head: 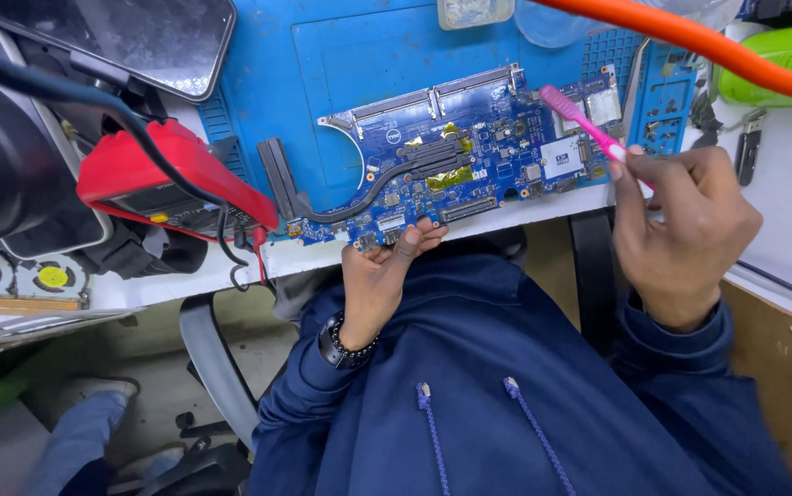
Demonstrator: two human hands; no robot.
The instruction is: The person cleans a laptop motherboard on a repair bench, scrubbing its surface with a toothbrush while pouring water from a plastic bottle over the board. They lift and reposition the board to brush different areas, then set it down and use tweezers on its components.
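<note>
The left hand [379, 271] pinches the near edge of the blue laptop circuit board [469, 156] on the blue mat [341, 64]. The right hand [680, 230] grips a pink toothbrush [589, 124], bristles over the board's right end. This looks like scrubbing; steady, gentle strokes are needed.

Blue circuit board [469, 156] w/ gold patches, pink toothbrush [589, 129], blue mat [341, 64], red multimeter [171, 174].
</note>
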